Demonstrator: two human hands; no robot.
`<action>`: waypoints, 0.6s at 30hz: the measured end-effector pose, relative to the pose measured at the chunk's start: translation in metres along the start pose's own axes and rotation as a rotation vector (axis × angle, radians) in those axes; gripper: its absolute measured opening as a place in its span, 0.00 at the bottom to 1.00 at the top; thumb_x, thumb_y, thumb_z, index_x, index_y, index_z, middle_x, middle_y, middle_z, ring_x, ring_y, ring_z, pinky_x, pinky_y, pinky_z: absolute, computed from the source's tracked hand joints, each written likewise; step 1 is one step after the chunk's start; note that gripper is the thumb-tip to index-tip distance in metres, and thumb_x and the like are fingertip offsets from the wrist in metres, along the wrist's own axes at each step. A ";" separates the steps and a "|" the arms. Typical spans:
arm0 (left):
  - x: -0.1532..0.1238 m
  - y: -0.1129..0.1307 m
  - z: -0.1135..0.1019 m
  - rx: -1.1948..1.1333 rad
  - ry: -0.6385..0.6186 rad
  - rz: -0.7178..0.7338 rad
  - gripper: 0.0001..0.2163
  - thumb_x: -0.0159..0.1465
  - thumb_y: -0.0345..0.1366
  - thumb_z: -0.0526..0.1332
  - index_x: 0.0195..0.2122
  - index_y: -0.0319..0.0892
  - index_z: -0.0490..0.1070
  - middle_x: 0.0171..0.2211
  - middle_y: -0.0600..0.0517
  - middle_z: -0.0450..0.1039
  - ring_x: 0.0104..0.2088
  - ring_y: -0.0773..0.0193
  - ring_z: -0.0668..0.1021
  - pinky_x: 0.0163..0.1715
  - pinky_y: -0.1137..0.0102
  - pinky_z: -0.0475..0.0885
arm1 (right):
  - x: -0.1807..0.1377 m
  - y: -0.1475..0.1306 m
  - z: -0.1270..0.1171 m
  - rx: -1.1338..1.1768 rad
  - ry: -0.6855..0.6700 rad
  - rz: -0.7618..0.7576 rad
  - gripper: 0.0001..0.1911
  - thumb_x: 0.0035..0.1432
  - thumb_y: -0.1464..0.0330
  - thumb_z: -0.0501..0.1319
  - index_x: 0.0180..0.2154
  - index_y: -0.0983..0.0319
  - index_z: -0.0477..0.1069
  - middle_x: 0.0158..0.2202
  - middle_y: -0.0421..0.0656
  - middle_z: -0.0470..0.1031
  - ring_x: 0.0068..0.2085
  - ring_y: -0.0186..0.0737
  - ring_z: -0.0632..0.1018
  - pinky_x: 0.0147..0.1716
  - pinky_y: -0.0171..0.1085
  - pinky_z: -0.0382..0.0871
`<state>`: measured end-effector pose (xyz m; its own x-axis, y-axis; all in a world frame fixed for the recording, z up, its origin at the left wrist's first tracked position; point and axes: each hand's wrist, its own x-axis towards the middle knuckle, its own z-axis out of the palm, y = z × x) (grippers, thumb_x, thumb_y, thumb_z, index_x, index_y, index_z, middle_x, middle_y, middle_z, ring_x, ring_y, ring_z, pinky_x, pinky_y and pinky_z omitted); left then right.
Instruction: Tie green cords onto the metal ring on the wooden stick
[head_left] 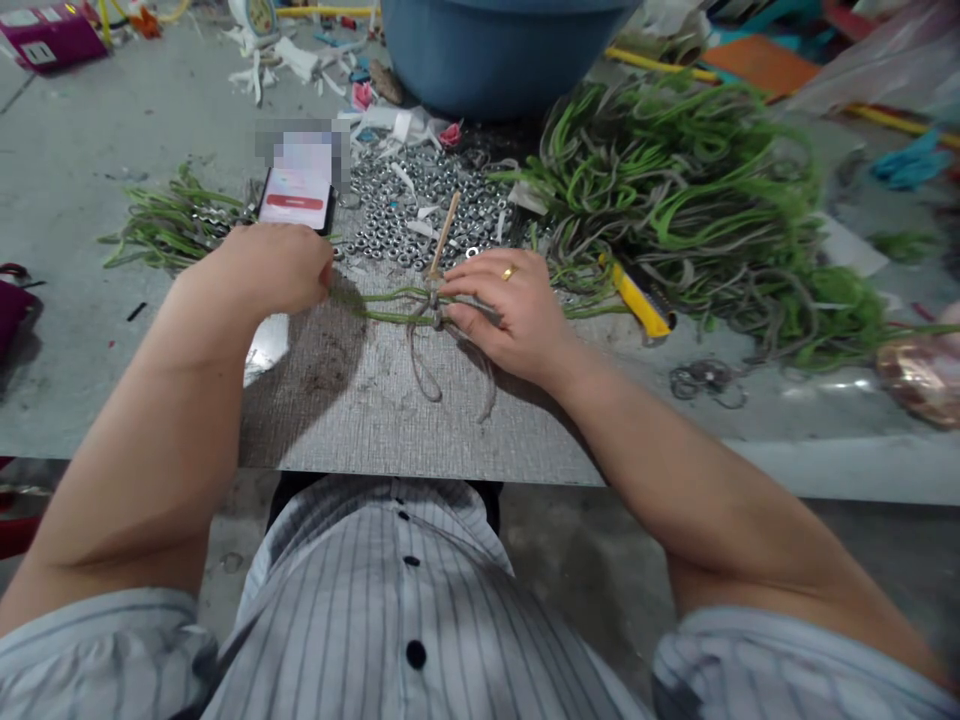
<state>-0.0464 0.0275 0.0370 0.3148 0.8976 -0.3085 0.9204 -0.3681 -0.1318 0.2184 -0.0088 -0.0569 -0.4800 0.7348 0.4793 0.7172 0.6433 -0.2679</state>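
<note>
Two green cords (394,307) stretch side by side between my hands, with a grey cord (424,375) knotted around them and its loop and end hanging toward me. My right hand (510,305), with a gold ring on one finger, pinches the cords at the knot. At the left, my left hand (281,265) is closed in a fist at the cords' other end; its fingertips are hidden beneath it. A thin wooden stick (445,232) slants up from just behind the knot. Many small metal nuts (390,225) lie beyond the hands.
A phone (298,195) lies behind my left hand, beside a bundle of green and grey cords (154,225). A large heap of cords (675,180) and a yellow cutter (637,297) are at the right. A blue tub (495,55) stands at the back. Scraps litter the table.
</note>
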 end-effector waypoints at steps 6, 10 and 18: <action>0.009 -0.004 0.007 -0.235 0.154 0.011 0.03 0.61 0.28 0.61 0.30 0.40 0.72 0.28 0.52 0.69 0.32 0.66 0.65 0.42 0.66 0.66 | -0.001 -0.006 0.000 -0.001 -0.022 -0.076 0.22 0.73 0.52 0.51 0.49 0.54 0.80 0.51 0.47 0.83 0.58 0.54 0.75 0.59 0.57 0.60; 0.010 0.007 0.001 -0.525 0.258 0.062 0.07 0.64 0.25 0.61 0.29 0.39 0.70 0.22 0.56 0.67 0.26 0.71 0.64 0.32 0.71 0.60 | -0.001 -0.007 0.000 0.014 -0.012 -0.066 0.23 0.73 0.52 0.51 0.48 0.54 0.81 0.50 0.47 0.83 0.58 0.54 0.75 0.59 0.58 0.60; 0.015 0.056 0.019 -1.340 0.213 0.077 0.13 0.70 0.22 0.56 0.29 0.42 0.62 0.20 0.59 0.69 0.16 0.76 0.68 0.20 0.76 0.62 | -0.001 -0.003 -0.003 0.032 0.032 -0.005 0.26 0.72 0.47 0.50 0.47 0.54 0.80 0.46 0.47 0.82 0.54 0.54 0.76 0.59 0.57 0.61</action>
<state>0.0055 0.0159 0.0075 0.2920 0.9504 -0.1072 0.3774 -0.0115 0.9260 0.2178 -0.0119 -0.0541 -0.4670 0.7247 0.5067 0.6980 0.6539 -0.2920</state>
